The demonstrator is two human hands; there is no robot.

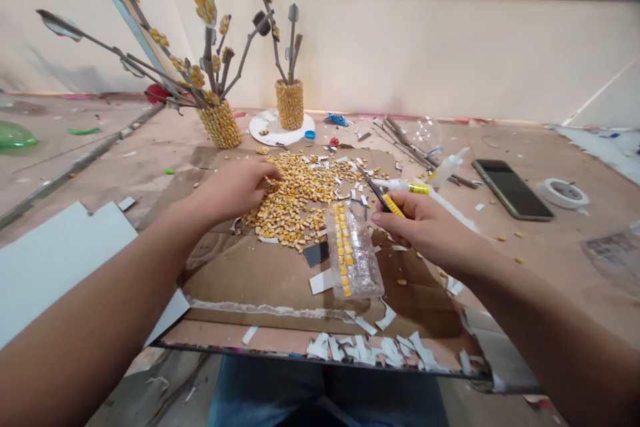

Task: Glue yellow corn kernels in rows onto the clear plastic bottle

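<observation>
At the left edge of a heap of yellow corn kernels (295, 203), my left hand (245, 187) reaches in with curled fingers. Its fingertips touch the kernels, and whatever is between them is hidden. My right hand (415, 223) is closed around a slim, dark, pointed tool with a yellow grip (393, 205), its tip aimed up and left. Just left of that hand lies a clear plastic cylinder (363, 260), with kernels set in two rows along one side. Behind the tool, a white glue bottle with a yellow label (410, 187) lies on its side.
Two kernel-covered pots (220, 125) (290, 105) with branches stand at the back, one on a white disc (257, 128). A phone (513, 189) and a tape roll (564, 192) lie right. White sheets (60, 267) lie left. Paper scraps (365, 350) line the front edge.
</observation>
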